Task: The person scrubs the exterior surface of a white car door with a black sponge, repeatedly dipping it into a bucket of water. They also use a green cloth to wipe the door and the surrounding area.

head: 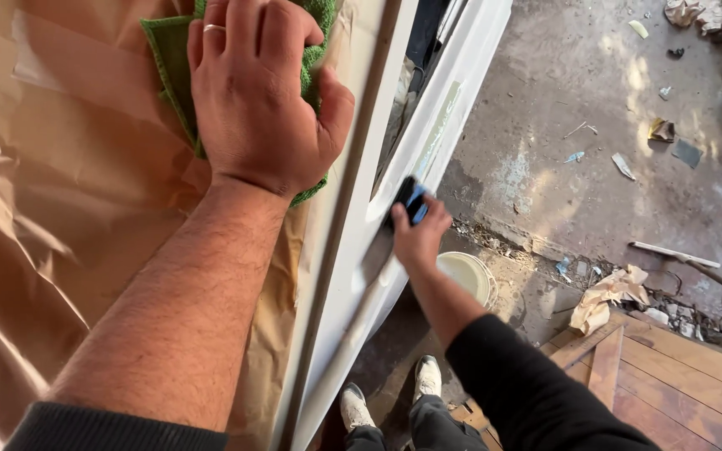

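green cloth (179, 67) under flat left hand (256, 92) on brown paper (60, 217); right hand (418, 234) pinches blue block (414, 203) against white panel (428, 159).

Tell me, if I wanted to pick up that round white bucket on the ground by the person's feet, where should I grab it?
Probably by the open top rim of the round white bucket, coming straight down from above. It stands upright on the ground with its mouth facing up, and its walls are mostly hidden below the right hand and forearm. Whether it has a handle cannot be told from here.

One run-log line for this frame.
left hand: flat on green cloth | right hand: holds blue block against white door
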